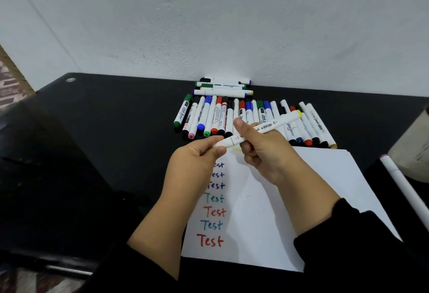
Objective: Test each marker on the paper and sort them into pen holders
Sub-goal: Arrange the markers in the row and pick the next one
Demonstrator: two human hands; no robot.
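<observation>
Above the white paper sheet (290, 200) on my black table (127, 118), my right hand (262, 151) grips a white yellow-tipped marker (276, 123) pointing two o'clock; my left hand (197, 155) pinches its near cap (223, 142)

I take this for a plain home or office desk corner. The black tabletop (116, 130) is pushed against a bare, rough-plastered white wall (209, 25). A strip of patterned brick or tile floor (9, 84) shows at far left. The row of markers (243, 116) and the sheet of paper (301, 200) suit a desk.
</observation>
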